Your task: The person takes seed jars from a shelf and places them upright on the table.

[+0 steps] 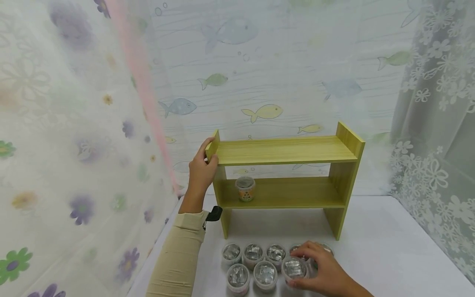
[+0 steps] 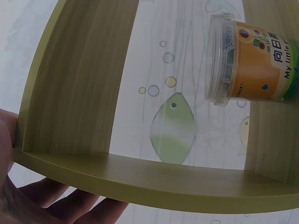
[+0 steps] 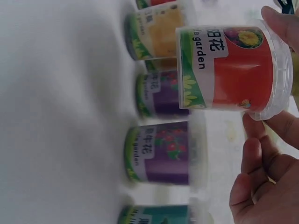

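Observation:
My left hand (image 1: 203,171) grips the upper left side panel of a yellow-green wooden shelf (image 1: 285,152), the thumb on its inner side. One tub (image 1: 245,189) with an orange label and clear lid stands at the left of the middle shelf, and it shows sideways as the orange tub (image 2: 259,63) in the left wrist view. My right hand (image 1: 320,266) pinches a clear-lidded tub (image 1: 294,269) by its lid. In the right wrist view this tub (image 3: 229,67) has a red label with a flower picture, and the fingers hold its lid rim.
Several similar tubs, among them a silver-topped tub (image 1: 265,275), stand in two rows on the white tablecloth (image 1: 382,247) before the shelf. Purple-labelled tubs (image 3: 161,154) and a teal one (image 3: 156,215) stand beside the held tub. A fish-patterned curtain (image 1: 289,74) hangs behind.

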`<action>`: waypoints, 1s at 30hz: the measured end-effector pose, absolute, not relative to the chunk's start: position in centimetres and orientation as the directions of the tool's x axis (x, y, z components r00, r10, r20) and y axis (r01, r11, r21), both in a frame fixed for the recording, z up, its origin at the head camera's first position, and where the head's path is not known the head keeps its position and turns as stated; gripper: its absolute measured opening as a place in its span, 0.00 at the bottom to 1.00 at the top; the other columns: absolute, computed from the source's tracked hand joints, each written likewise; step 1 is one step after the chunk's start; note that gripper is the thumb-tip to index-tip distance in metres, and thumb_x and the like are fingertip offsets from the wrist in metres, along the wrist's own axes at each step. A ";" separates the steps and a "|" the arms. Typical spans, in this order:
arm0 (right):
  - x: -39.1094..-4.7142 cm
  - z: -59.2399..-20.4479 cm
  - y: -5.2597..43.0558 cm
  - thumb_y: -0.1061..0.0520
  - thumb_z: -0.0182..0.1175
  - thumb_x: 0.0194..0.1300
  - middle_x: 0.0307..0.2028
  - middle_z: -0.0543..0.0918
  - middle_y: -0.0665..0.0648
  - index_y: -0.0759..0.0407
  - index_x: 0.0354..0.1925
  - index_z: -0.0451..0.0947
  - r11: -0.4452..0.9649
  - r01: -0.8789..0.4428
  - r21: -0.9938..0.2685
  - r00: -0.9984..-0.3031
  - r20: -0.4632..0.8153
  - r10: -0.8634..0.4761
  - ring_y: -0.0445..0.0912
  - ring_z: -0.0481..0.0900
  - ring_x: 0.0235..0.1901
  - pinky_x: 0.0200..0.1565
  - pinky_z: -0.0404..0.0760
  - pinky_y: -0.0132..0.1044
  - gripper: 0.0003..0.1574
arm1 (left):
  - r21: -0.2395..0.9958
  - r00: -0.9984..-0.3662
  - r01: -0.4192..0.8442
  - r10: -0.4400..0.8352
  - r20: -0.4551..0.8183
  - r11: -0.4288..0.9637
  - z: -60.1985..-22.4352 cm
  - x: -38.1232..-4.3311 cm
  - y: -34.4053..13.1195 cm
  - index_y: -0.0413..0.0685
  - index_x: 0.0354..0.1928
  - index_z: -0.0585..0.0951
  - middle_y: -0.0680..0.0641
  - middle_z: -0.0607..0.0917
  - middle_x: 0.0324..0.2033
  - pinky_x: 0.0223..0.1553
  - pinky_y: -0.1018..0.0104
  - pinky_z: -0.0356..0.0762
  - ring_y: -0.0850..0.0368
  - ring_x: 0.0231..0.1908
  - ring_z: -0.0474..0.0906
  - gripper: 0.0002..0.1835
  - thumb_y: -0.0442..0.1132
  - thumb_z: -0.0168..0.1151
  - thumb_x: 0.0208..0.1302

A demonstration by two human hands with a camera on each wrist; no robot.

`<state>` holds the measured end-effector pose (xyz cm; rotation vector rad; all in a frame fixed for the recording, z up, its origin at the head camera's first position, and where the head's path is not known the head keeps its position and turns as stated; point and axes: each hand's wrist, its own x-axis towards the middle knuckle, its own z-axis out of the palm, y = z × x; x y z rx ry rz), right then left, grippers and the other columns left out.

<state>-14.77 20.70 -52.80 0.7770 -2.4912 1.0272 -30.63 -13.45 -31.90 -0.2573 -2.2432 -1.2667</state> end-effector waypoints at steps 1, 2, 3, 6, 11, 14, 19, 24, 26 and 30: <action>-14.8 -53.0 20.7 0.30 0.80 0.45 0.47 0.79 0.31 0.38 0.51 0.85 0.598 -0.603 -0.528 -0.790 0.497 -0.358 0.33 0.74 0.49 0.49 0.78 0.39 0.35 | 0.732 -0.833 0.418 -0.095 0.546 0.538 -31.9 -30.6 -13.4 0.79 0.74 0.68 0.42 0.87 0.51 0.21 0.62 0.73 0.50 0.26 0.79 0.29 0.45 0.51 0.74; -14.8 -53.1 20.7 0.30 0.80 0.45 0.47 0.79 0.31 0.37 0.51 0.85 0.601 -0.609 -0.518 -0.785 0.503 -0.362 0.33 0.74 0.50 0.49 0.78 0.39 0.35 | 0.732 -0.832 0.419 -0.095 0.546 0.538 -31.9 -30.6 -13.4 0.79 0.74 0.68 0.42 0.87 0.51 0.21 0.62 0.74 0.50 0.26 0.80 0.29 0.45 0.51 0.74; -14.8 -53.3 20.7 0.30 0.80 0.45 0.48 0.80 0.31 0.36 0.50 0.85 0.599 -0.615 -0.513 -0.780 0.510 -0.364 0.33 0.74 0.50 0.49 0.78 0.40 0.34 | 0.731 -0.833 0.418 -0.095 0.546 0.539 -31.9 -30.6 -13.4 0.79 0.74 0.68 0.42 0.87 0.51 0.21 0.61 0.74 0.50 0.26 0.79 0.29 0.45 0.51 0.74; -14.9 -53.9 20.7 0.30 0.80 0.45 0.48 0.80 0.33 0.34 0.50 0.85 0.593 -0.650 -0.476 -0.747 0.543 -0.383 0.33 0.73 0.49 0.47 0.77 0.40 0.33 | 0.733 -0.833 0.414 -0.100 0.545 0.540 -31.9 -30.7 -13.4 0.80 0.74 0.68 0.42 0.87 0.52 0.22 0.61 0.75 0.50 0.29 0.82 0.29 0.45 0.51 0.74; -15.3 -54.8 20.7 0.30 0.80 0.45 0.47 0.82 0.35 0.36 0.48 0.84 0.575 -0.724 -0.381 -0.659 0.627 -0.415 0.33 0.73 0.46 0.44 0.75 0.38 0.32 | 0.738 -0.837 0.405 -0.105 0.537 0.540 -32.0 -30.7 -13.5 0.80 0.74 0.68 0.42 0.86 0.55 0.24 0.61 0.77 0.48 0.38 0.87 0.29 0.46 0.51 0.74; -15.6 -55.2 20.8 0.30 0.80 0.45 0.45 0.82 0.35 0.37 0.47 0.84 0.564 -0.755 -0.335 -0.616 0.658 -0.434 0.33 0.72 0.44 0.42 0.73 0.37 0.32 | 0.740 -0.839 0.403 -0.104 0.534 0.539 -32.0 -30.7 -13.5 0.80 0.74 0.68 0.41 0.85 0.57 0.25 0.60 0.77 0.47 0.42 0.88 0.29 0.46 0.51 0.74; -15.7 -55.6 20.7 0.27 0.79 0.44 0.46 0.78 0.35 0.35 0.46 0.84 0.597 -0.749 -0.287 -0.600 0.676 -0.428 0.34 0.69 0.46 0.42 0.73 0.38 0.33 | 0.741 -0.840 0.403 -0.104 0.533 0.537 -31.9 -30.6 -13.4 0.78 0.75 0.68 0.41 0.85 0.57 0.25 0.60 0.78 0.47 0.41 0.87 0.29 0.46 0.51 0.74; -15.6 -56.0 20.5 0.23 0.77 0.43 0.50 0.77 0.39 0.32 0.45 0.84 0.669 -0.700 -0.248 -0.626 0.665 -0.408 0.37 0.69 0.49 0.43 0.74 0.43 0.32 | 0.739 -0.839 0.405 -0.103 0.535 0.538 -31.9 -30.7 -13.4 0.79 0.74 0.68 0.42 0.86 0.55 0.24 0.60 0.76 0.47 0.36 0.86 0.29 0.46 0.51 0.75; -15.7 -56.1 20.5 0.22 0.76 0.43 0.51 0.78 0.42 0.30 0.44 0.84 0.698 -0.677 -0.233 -0.641 0.653 -0.403 0.39 0.70 0.50 0.44 0.75 0.46 0.32 | 0.741 -0.839 0.405 -0.103 0.534 0.536 -32.0 -30.7 -13.5 0.79 0.74 0.68 0.42 0.86 0.55 0.24 0.60 0.77 0.47 0.36 0.86 0.29 0.46 0.51 0.75; -15.7 -56.3 20.5 0.20 0.74 0.44 0.54 0.79 0.44 0.28 0.44 0.84 0.732 -0.644 -0.222 -0.665 0.635 -0.393 0.40 0.71 0.51 0.45 0.76 0.50 0.31 | 0.745 -0.840 0.411 -0.099 0.533 0.524 -32.0 -30.8 -13.5 0.80 0.74 0.68 0.42 0.86 0.53 0.25 0.60 0.77 0.47 0.39 0.87 0.29 0.45 0.52 0.74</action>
